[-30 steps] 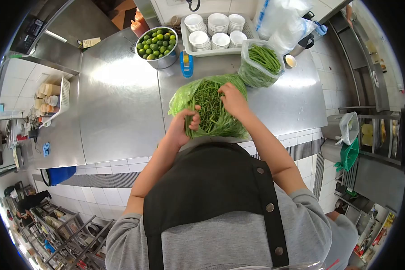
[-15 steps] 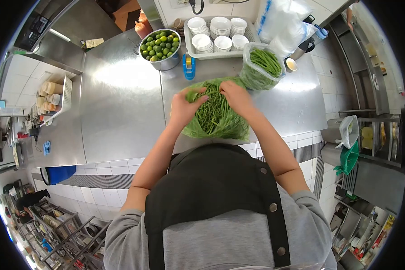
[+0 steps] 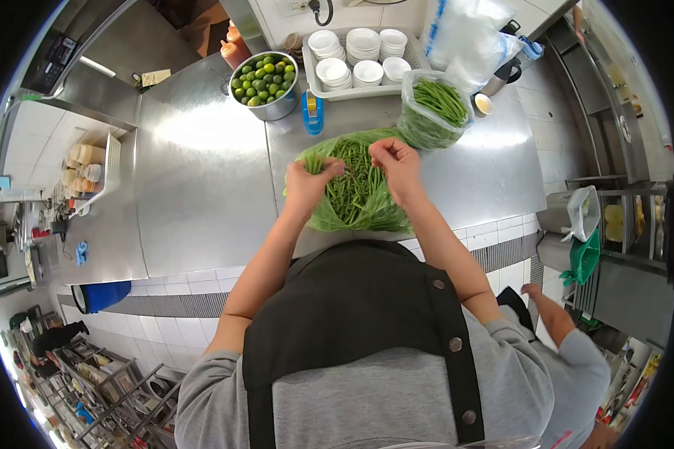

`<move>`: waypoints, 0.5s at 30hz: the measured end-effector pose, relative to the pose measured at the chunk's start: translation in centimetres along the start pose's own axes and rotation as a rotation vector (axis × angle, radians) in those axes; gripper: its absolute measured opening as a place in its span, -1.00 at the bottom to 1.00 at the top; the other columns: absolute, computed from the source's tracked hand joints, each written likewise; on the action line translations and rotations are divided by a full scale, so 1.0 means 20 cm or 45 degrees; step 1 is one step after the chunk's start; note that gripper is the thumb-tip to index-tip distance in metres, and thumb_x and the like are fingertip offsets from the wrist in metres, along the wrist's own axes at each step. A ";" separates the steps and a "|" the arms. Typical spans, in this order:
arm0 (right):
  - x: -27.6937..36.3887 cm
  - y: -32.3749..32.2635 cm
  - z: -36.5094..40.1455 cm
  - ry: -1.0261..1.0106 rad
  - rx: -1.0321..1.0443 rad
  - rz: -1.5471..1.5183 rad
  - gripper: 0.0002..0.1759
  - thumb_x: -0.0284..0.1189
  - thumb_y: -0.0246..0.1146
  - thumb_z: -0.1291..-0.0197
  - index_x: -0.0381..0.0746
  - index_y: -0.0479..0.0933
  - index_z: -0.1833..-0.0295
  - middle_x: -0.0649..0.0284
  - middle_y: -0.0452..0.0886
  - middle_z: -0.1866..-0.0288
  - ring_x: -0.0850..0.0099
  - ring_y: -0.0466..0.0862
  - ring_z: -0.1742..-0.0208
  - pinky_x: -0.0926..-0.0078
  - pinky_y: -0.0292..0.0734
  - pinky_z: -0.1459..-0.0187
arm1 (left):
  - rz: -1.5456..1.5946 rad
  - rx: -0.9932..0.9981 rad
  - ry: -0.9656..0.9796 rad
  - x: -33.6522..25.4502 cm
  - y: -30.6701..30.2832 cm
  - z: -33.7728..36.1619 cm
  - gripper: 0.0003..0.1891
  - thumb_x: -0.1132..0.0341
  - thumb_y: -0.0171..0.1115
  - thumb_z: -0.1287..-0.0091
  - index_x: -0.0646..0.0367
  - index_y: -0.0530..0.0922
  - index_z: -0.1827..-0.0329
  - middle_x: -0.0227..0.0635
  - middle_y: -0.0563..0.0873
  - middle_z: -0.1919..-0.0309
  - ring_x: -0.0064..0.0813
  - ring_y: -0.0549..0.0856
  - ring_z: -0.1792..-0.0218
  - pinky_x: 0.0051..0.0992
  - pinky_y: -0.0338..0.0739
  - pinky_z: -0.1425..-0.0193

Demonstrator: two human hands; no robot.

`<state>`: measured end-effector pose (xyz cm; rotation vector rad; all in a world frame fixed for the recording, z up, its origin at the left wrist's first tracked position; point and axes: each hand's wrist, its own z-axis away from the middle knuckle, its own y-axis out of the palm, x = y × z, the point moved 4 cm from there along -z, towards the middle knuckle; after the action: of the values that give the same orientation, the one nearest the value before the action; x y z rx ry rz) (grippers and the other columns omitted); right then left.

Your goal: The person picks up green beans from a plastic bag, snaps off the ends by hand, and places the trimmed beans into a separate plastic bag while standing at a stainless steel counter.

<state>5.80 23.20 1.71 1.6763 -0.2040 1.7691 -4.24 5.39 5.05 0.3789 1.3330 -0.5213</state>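
A thin green plastic bag [image 3: 386, 213] lies open on the counter in front of me, full of loose green beans [image 3: 352, 194]. At its left side my left hand [image 3: 305, 187] is closed around a small bunch of green beans [image 3: 313, 162], whose ends stick up past the fingers. Above the bag's right side is my right hand [image 3: 398, 170], its thumb and fingertips pinched together; whatever is between them is too small to make out. Just beyond, a clear plastic bag [image 3: 421, 129] stands upright with longer green beans [image 3: 440, 102] showing at its top.
Behind the bag are a blue tape dispenser [image 3: 313, 116], a metal pot [image 3: 275, 110] of limes and a white basket [image 3: 359, 93] of stacked white cups. Plastic bags [image 3: 468, 45] and a jug [image 3: 502, 76] stand at the back right. Another person in grey [image 3: 577, 374] is close behind on my right.
My right hand has moved slightly right, away from the left. A bunch of beans now shows above my left hand. Another person has come into view at lower right.
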 end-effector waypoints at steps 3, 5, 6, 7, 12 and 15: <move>0.01 0.05 0.05 -0.223 0.246 0.625 -0.86 -0.53 0.43 -0.22 -0.25 0.67 0.12 0.38 0.67 0.21 0.56 0.60 0.25 0.54 0.56 0.12 | 0.283 -0.190 -0.039 -0.03 -0.05 -0.02 -0.82 0.40 0.50 -0.28 0.33 0.76 0.15 -0.28 0.82 0.32 -0.64 0.67 0.41 -0.60 0.49 0.33; 0.03 0.09 0.08 -0.074 0.449 0.706 -0.75 -0.45 0.52 -0.15 -0.25 0.66 0.10 0.37 0.68 0.22 0.55 0.61 0.28 0.51 0.59 0.09 | 0.397 -0.264 -0.026 -0.04 -0.09 -0.04 -0.80 0.44 0.47 -0.30 0.39 0.74 0.10 -0.23 0.82 0.26 -0.52 0.77 0.24 -0.54 0.63 0.10; 0.05 0.13 0.11 0.035 0.507 0.665 -0.73 -0.43 0.54 -0.13 -0.25 0.66 0.09 0.36 0.67 0.23 0.54 0.61 0.27 0.51 0.59 0.09 | 0.402 -0.284 0.029 -0.07 -0.08 -0.04 -0.81 0.45 0.46 -0.31 0.41 0.73 0.10 -0.21 0.82 0.26 -0.52 0.77 0.23 -0.54 0.63 0.05; 0.07 0.18 0.15 0.146 0.566 0.624 -0.71 -0.41 0.56 -0.11 -0.24 0.67 0.09 0.36 0.67 0.23 0.53 0.62 0.27 0.51 0.59 0.09 | 0.407 -0.303 0.085 -0.10 -0.08 -0.04 -0.81 0.46 0.45 -0.33 0.43 0.73 0.10 -0.20 0.82 0.25 -0.52 0.76 0.21 -0.54 0.63 0.00; 0.17 0.29 0.18 -0.134 0.483 0.898 -0.88 -0.45 0.45 -0.24 -0.25 0.69 0.17 0.39 0.66 0.31 0.63 0.59 0.27 0.59 0.50 0.18 | 0.391 -0.327 0.187 -0.14 -0.05 -0.02 -0.82 0.47 0.43 -0.34 0.44 0.72 0.09 -0.20 0.81 0.25 -0.51 0.76 0.19 -0.51 0.62 -0.06; 0.19 0.29 0.16 -0.346 0.478 0.754 -0.92 -0.48 0.36 -0.33 -0.27 0.67 0.20 0.37 0.65 0.31 0.61 0.59 0.28 0.60 0.49 0.20 | 0.352 -0.407 0.177 -0.09 -0.06 -0.02 -0.82 0.48 0.44 -0.33 0.44 0.73 0.10 -0.22 0.80 0.27 -0.51 0.76 0.18 -0.50 0.63 -0.05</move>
<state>5.44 18.53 7.73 2.3030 -0.5682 2.0841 -5.52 4.90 6.73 0.3318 1.4429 -0.0485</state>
